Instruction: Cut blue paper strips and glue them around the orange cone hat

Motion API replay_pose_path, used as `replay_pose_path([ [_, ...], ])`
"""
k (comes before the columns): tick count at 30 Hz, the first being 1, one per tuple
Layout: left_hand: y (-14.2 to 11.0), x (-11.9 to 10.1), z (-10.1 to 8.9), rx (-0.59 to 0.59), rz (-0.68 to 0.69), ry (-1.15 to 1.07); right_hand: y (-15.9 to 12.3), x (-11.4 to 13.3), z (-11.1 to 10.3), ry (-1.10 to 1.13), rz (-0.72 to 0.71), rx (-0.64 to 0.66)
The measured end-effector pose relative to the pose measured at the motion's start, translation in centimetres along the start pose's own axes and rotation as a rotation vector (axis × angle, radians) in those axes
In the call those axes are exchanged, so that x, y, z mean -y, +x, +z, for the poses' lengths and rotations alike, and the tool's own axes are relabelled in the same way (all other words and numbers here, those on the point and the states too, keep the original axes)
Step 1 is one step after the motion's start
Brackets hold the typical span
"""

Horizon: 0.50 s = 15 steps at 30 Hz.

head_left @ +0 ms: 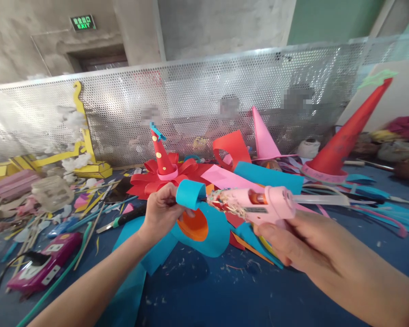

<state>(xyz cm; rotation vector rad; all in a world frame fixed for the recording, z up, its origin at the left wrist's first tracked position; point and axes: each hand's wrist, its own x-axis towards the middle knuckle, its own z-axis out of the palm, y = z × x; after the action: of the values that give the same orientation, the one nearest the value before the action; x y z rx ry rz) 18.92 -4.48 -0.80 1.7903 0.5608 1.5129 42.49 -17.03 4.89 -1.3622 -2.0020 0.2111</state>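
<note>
My left hand [161, 208] pinches a curled strip of blue paper [190, 194] at its left side. In my right hand [303, 247] is a pink hot glue gun [255, 204], its nozzle end crusted with strings of glue. A clear glue stick [322, 200] pokes out of its rear. The nozzle tip sits at the right edge of the curled blue strip; whether it touches the paper I cannot tell. Just below lies a larger blue paper piece [216, 238] with an orange round [195, 227] in it.
Behind stand a red dotted paper cone [162, 159], a pink cone [264, 136] and a tall red cone [351, 131]. At left are a utility knife [122, 219], a purple power strip [47, 261] and a clear jar [52, 194]. A perforated metal screen [197, 91] backs the blue table [197, 299].
</note>
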Motion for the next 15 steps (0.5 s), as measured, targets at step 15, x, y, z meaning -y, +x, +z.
replay_pose_path([
  [15, 0.1, -0.1, 0.0, 0.004, 0.005, -0.018, -0.6, -1.1, -0.2, -0.051, -0.074, -0.039],
])
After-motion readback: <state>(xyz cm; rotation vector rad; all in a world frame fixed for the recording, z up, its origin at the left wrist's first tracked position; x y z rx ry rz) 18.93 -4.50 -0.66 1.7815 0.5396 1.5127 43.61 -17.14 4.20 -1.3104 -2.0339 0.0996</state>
